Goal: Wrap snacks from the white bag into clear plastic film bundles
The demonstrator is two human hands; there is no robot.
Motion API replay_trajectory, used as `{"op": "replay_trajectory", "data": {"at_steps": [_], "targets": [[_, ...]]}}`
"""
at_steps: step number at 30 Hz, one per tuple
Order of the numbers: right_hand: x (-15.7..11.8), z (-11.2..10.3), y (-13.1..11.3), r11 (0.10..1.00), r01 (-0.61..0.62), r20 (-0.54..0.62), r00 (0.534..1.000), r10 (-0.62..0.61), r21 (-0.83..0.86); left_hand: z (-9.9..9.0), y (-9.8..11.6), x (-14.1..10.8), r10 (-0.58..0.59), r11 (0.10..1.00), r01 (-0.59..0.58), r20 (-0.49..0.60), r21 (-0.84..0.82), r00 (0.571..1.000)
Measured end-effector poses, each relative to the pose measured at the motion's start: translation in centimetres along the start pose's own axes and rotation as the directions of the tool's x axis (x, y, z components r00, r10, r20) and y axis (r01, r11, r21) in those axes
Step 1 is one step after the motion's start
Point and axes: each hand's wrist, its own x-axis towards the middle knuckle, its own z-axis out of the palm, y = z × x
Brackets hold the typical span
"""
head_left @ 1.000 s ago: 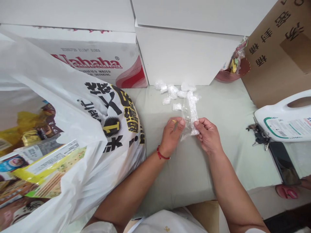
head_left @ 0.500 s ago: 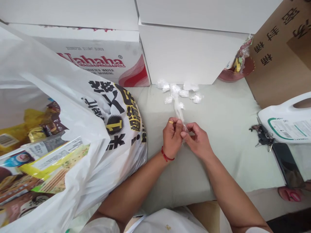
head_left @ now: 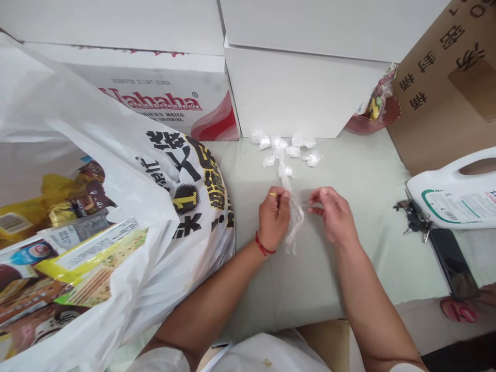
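My left hand, with a ring and a red cord at the wrist, pinches a thin, clear plastic bag. The bag's crumpled end hangs down to the right of the fingers, and a twisted part runs up from them. Beyond it, several small clear plastic bundles lie on the pale green cloth, close to the white box. My right hand is apart from the plastic, on its right, fingers curved and slightly spread with nothing between them.
A large white plastic bag of packaged snacks fills the left. Behind stand a Nahaha carton and a white box. To the right are a pink bowl, brown carton, white jug, keys and phone.
My right hand has let go of the plastic and moved right, its fingers opening. The bag's loose end now shows beside my left hand, which has stayed closed.
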Motion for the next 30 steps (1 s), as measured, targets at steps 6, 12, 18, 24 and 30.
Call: {"op": "replay_trajectory", "data": {"at_steps": [6,12,18,24,30], "targets": [[-0.5,1.6,0.4,0.995,-0.095,0.12,0.989,0.092,0.021,0.8,0.0,-0.9,-0.01,0.993,0.026,0.139,-0.115,0.99],[0.2,-1.6,0.4,0.973,-0.039,-0.177,0.981,0.081,0.227,0.5,0.1,0.1,-0.12,0.947,0.146,0.105,-0.286,0.987],[-0.8,-1.8,-0.2,0.997,0.008,-0.263,0.965,0.013,0.079,0.1,-0.3,0.6,-0.015,0.943,0.039,0.076,-0.33,0.997],[1.0,-0.8,-1.0,0.877,-0.422,0.155,0.905,0.395,0.23,0.5,0.8,-0.2,-0.079,0.906,0.198,0.311,-0.373,0.947],[1.5,-0.8,-0.3,0.979,-0.12,-0.178,0.973,0.149,0.164,0.1,0.1,0.1,-0.114,0.987,0.121,0.066,-0.107,0.991]]}}
